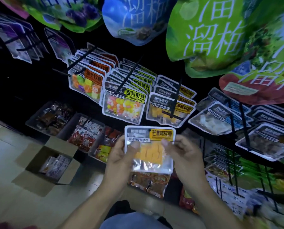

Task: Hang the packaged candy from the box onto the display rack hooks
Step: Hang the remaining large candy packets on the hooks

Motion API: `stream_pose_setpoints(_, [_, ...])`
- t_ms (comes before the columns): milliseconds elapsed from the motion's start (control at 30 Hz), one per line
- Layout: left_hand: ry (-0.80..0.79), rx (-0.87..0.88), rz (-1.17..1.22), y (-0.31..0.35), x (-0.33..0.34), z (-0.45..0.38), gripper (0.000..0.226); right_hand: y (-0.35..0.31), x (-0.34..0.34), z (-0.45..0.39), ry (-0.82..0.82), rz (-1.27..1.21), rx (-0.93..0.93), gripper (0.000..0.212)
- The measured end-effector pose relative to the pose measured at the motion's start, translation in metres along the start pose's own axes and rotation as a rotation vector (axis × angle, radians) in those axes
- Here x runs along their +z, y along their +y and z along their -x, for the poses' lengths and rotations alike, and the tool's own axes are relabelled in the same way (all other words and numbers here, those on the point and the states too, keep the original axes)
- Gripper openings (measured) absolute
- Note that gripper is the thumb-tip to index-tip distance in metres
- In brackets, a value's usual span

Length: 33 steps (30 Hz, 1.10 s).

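Holding 1 mango candy packet [149, 148] up in front of the rack, left hand [119, 154] pinching its left edge, right hand [180, 154] pinching its right edge, thumbs lying on the clear front. Keeping it upright and label-forward, probably to line the top hole up with a hook. Sitting just below the matching mango packets [170, 109] on their black hook [176, 98], likely the target. Leaving the open cardboard box [47, 164] on the floor at the left, with more packets inside. Hanging not yet done.
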State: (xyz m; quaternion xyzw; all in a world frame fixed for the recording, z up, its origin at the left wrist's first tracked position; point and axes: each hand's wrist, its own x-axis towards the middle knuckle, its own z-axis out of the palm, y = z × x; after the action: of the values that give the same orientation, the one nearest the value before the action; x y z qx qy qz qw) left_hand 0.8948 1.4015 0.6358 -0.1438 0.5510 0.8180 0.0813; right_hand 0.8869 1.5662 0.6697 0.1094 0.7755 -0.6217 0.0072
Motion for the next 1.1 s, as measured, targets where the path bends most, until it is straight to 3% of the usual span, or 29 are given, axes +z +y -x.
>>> stream_pose_setpoints(167, [-0.082,0.163,-0.067,0.008,0.004,-0.012,0.043,-0.021,-0.008,-0.009,0.223,-0.082,-0.103,0.018])
stream_pose_setpoints(300, [-0.175,0.188,-0.178,0.007,0.005,-0.017,0.054,-0.025,-0.01,-0.018,0.341,-0.086,-0.119,0.016])
stream_pose_setpoints(800, [-0.201,0.177,-0.191,0.008,-0.01,-0.035,0.048,-0.022,0.005,-0.019,0.412,-0.01,-0.157,0.006])
stream_pose_setpoints(1100, [-0.279,0.136,-0.226,0.011,-0.014,-0.036,0.056,-0.014,0.007,-0.02,0.493,-0.014,-0.149,0.006])
